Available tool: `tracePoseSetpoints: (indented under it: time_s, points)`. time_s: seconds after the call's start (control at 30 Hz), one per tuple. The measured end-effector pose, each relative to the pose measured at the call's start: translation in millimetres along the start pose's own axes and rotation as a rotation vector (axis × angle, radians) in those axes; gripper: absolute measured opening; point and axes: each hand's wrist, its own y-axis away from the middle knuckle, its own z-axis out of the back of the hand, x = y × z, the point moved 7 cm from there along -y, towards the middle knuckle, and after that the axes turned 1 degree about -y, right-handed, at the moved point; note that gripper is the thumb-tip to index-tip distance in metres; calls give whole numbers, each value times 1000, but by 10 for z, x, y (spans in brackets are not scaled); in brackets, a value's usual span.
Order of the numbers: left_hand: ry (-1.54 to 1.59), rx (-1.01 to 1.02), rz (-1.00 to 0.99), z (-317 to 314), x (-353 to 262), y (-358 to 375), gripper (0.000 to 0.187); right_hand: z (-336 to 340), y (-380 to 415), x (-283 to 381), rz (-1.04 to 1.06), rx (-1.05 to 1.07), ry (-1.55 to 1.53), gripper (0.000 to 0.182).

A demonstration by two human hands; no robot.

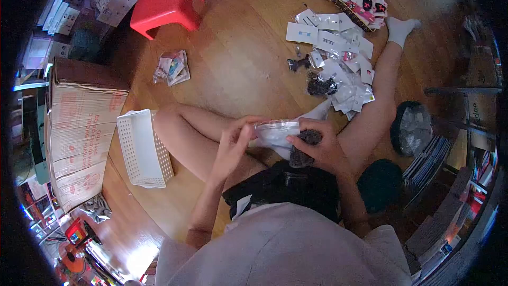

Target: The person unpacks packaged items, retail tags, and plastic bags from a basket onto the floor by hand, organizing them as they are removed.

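In front of my lap, a clear plastic bag (276, 131) is stretched between both hands. My left hand (236, 140) pinches the bag's left end. The fingers of my right hand (318, 145) close on its right end and also on a dark, soft-looking bundle (301, 158), whose exact kind I cannot make out. On the floor beyond lies a pile of small clear packets with white cards (338, 71). Two dark packaged items, one a dark bundle in clear wrap (320, 85), rest at the pile's left side.
A white perforated basket (142, 148) stands by my left knee, next to a large cardboard box (84, 143). Farther off are a red stool (168, 5), a small stack of packets (173, 68) and a wicker basket (346, 8) of packaged goods. Dark round containers (380, 185) sit at right.
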Motion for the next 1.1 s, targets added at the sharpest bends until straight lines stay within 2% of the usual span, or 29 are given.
tracePoseSetpoints:
  time_s: [0.03, 0.1, 0.13, 0.2, 0.27, 0.3, 0.33, 0.37, 0.4, 0.47, 0.5, 0.57, 0.67, 0.77, 0.8, 0.9, 0.93, 1.07, 1.1]
  points:
    - [-76, 13, 14, 5, 43, -3, 20, 0, -14, 38, 35, 22, 75, 21]
    - [-230, 37, 40, 17, 110, 4, 20, 17, -11, -15, -2, -23, 5, 20]
    - [-196, 32, 17, 25, 118, 12, 20, 9, -18, -22, -18, -40, -31, 20]
    - [-132, 1, -39, 58, 123, 27, 19, -11, 13, 51, -88, -18, 152, 18]
    - [-248, -100, -83, 188, 125, 19, 18, -52, -41, -2, -132, -23, 93, 16]
    - [-304, -150, -105, 273, 127, 3, 18, -97, -92, -147, -149, -43, -56, 15]
    - [-412, -278, -178, 491, 79, -23, 18, -121, -136, -242, -170, -63, -203, 16]
    - [-520, -402, -250, 750, -18, -53, 18, -103, -159, -302, -192, -72, -216, 17]
    - [-775, -510, -248, 898, -325, -39, 20, -70, -174, -340, -214, -87, -229, 18]
    - [-876, -721, -401, 1445, -621, -118, 22, 21, -171, -474, -216, -121, -183, 20]
    - [-714, -820, -563, 1855, -517, -238, 23, 54, -161, -547, -212, -132, -191, 20]
    - [-638, -928, -744, 2272, -665, -462, 23, 101, -124, -650, -207, -160, -209, 19]
    - [-1038, -826, -976, 2430, -829, -842, 32, 137, -92, -677, -210, -156, -174, 18]
    - [-1755, -537, -437, 2721, -277, -1523, 39, 146, -44, -656, -200, -199, -156, 18]
    - [-1717, -389, -303, 2968, 136, -1727, 42, 153, -26, -662, -213, -202, -161, 18]
    - [-1580, -545, -404, 2877, 164, -1629, 42, 182, 14, -692, -247, -211, -171, 17]
    - [-1503, -545, -349, 2823, 98, -1586, 49, 203, 16, -704, -253, -212, -167, 17]
    - [-1423, -571, -760, 2316, -448, -1193, 46, 429, -41, -814, -264, -260, -107, 16]
    - [-1293, -656, -819, 2315, -441, -1072, 41, 584, -199, -801, -152, -312, 17, 19]
